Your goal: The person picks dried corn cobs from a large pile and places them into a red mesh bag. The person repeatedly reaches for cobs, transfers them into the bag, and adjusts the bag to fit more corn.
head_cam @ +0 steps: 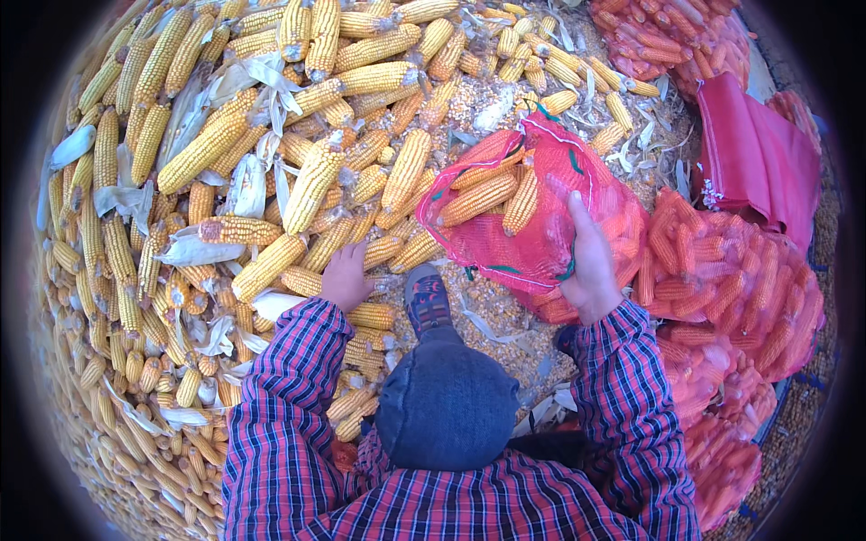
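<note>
My left hand (346, 277) rests at the edge of a heap of yellow corn cobs (318, 182), its fingertips among the cobs and nothing visibly held in it. Whether its fingers press on one cob I cannot make out. A red mesh bag (521, 260) lies with its mouth facing me, partly filled. Several corn cobs (479, 201) show inside the mouth, and more press against the mesh farther right. My right hand (587, 264) grips the bag's right rim, thumb pointing up and fingers partly hidden by mesh.
Filled red mesh bags (727, 284) line the right side, with more (666, 40) at the top right. Folded red bags (758, 155) lie on them. Loose kernels (494, 314) and dry husks (561, 399) litter the ground around my shoe (427, 297).
</note>
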`<state>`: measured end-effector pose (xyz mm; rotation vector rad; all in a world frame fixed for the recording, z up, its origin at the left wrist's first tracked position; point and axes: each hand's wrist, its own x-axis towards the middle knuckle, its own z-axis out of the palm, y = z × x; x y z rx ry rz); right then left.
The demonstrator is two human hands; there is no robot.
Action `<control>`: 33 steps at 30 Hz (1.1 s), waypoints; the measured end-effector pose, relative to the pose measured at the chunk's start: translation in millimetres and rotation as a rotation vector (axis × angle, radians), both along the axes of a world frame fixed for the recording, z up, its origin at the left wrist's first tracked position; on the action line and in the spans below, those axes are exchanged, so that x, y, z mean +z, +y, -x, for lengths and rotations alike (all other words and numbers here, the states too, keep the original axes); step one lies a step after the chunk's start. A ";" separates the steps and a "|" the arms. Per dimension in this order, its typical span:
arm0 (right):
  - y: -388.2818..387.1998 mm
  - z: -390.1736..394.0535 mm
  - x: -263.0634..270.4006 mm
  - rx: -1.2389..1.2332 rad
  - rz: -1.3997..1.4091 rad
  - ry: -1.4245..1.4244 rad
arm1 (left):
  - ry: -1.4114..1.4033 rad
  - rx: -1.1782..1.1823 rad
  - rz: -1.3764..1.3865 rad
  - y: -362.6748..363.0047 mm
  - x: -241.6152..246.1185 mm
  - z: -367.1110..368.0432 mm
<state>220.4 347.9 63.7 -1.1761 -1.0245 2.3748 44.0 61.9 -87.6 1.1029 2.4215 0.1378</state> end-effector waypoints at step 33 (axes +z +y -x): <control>3.4 -4.3 4.5 -0.021 -0.018 -0.079 | -0.010 0.130 -0.255 81.6 -76.8 -39.8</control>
